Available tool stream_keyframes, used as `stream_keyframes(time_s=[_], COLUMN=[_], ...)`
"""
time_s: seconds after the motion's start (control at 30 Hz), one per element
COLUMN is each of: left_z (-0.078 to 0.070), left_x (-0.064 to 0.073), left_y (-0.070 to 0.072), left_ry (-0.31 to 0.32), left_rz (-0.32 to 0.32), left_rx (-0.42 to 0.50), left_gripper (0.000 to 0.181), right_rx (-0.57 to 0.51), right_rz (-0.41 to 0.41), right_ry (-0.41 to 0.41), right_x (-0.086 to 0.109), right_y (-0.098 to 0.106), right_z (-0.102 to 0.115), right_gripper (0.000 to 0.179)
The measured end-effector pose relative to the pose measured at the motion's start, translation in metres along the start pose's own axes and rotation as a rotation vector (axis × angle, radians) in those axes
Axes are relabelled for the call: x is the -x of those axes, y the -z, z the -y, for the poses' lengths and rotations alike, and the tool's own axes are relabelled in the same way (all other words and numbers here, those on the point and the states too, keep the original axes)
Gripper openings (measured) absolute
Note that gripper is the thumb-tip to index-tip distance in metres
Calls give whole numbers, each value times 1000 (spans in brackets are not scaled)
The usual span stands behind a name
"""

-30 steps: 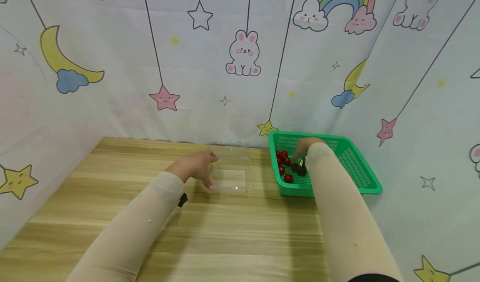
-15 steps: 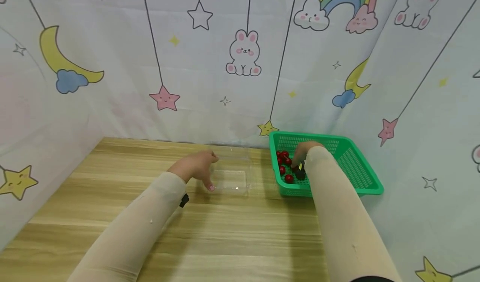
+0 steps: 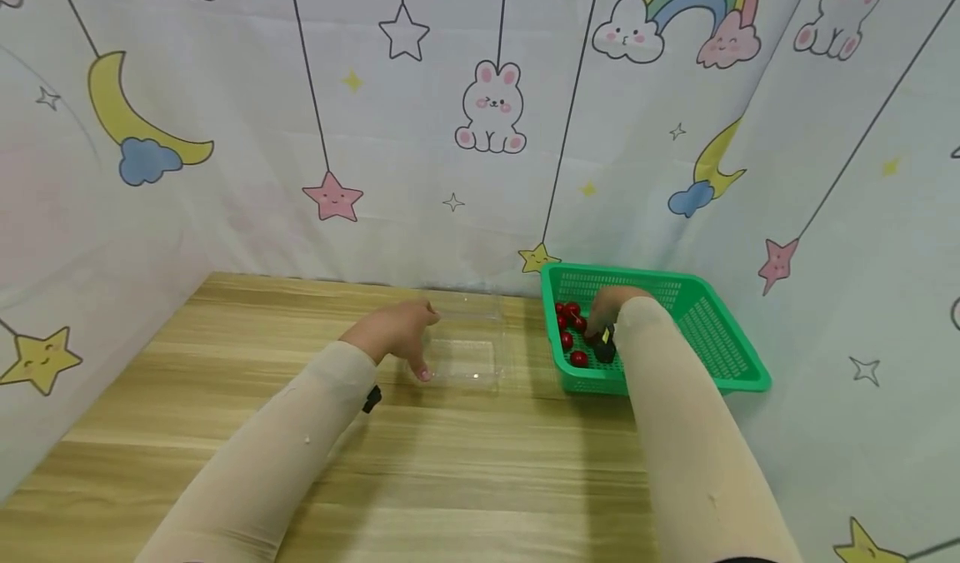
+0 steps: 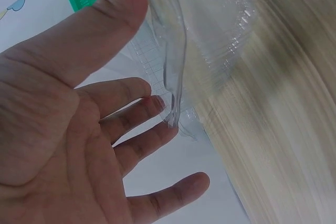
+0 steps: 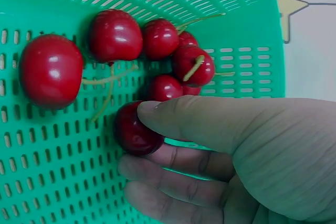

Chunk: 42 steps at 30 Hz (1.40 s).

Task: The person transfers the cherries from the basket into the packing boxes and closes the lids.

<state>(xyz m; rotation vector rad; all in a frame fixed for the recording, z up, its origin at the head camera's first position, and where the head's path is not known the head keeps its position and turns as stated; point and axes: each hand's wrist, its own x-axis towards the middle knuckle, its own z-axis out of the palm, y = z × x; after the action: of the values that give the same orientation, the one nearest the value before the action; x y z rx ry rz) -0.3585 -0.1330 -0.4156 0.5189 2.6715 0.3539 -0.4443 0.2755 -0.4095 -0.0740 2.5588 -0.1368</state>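
My right hand [image 3: 613, 301] reaches into a green plastic basket [image 3: 731, 330]. Its thumb and fingers pinch a dark red cherry [image 5: 134, 129] low over the slotted floor. Around it lie several brighter cherries [image 5: 51, 71], some with green stems. To the left, a clear plastic box [image 3: 461, 371] rests on the table. My left hand [image 3: 393, 334] spans the box's left side with thumb and fingers spread. In the left wrist view the fingertips [image 4: 170, 127] meet the clear rim, while the palm faces the camera and the little finger sticks out apart from the plastic.
Wood-grain table [image 3: 450, 480] runs under both arms. A white cartoon-print cloth [image 3: 405, 130] rises right behind the box and basket, and continues at the right side. The basket's raised walls surround the right hand.
The right hand's fingers have moved down slightly and come together on the dark cherry. The left hand stays at the box's side. The head view has shifted a little.
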Motion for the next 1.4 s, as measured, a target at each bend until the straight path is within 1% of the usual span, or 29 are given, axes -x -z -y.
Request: stream_keyframes(time_s=[0.1, 0.17, 0.3, 0.37, 0.47, 0.53, 0.7, 0.9, 1.03, 1.1, 1.17, 1.27, 1.4], left_z=[0, 1, 2, 2, 2, 1, 1, 1, 2, 2, 3, 4, 4], left_x=[-1, -1, -3, -5, -7, -7, -6, -8, -8, -9, -9, -10, -11], left_y=[1, 1, 0, -1, -2, -2, -2, -1, 0, -1, -1, -2, -2], left_ry=[13, 21, 20, 17, 13, 10, -6, -6, -7, -6, -5, -7, -5], left_rz=[2, 4, 9, 8, 4, 3, 11, 24, 12, 10, 10, 14, 13], left_rx=[14, 17, 2, 2, 4, -2, -32, -49, -51, -47, -43, -48, -47], left_gripper=[113, 114, 115, 115, 115, 116, 117, 118, 118, 118, 118, 120, 120], right_rx=[-3, -29, -112, -177, -246, -271, -229, -142, -77, -59, -60, -47, 46], right_rz=[-3, -5, -10, -15, -41, -71, -160, -235, -281, -293, -286, -263, -268], right_ry=[25, 52, 109, 138, 162, 191, 239, 270, 310, 345, 386, 454, 546], right_x=[5, 9, 17, 22, 30, 37, 57, 71, 73, 74, 73, 69, 60], right_y=[6, 12, 22, 27, 34, 39, 47, 51, 41, 31, 19, -2, -29], right_z=[-1, -2, -6, -8, -8, -5, 13, 48, 80, 95, 110, 131, 156], right_gripper=[27, 23, 17, 15, 14, 14, 14, 14, 19, 23, 26, 21, 9])
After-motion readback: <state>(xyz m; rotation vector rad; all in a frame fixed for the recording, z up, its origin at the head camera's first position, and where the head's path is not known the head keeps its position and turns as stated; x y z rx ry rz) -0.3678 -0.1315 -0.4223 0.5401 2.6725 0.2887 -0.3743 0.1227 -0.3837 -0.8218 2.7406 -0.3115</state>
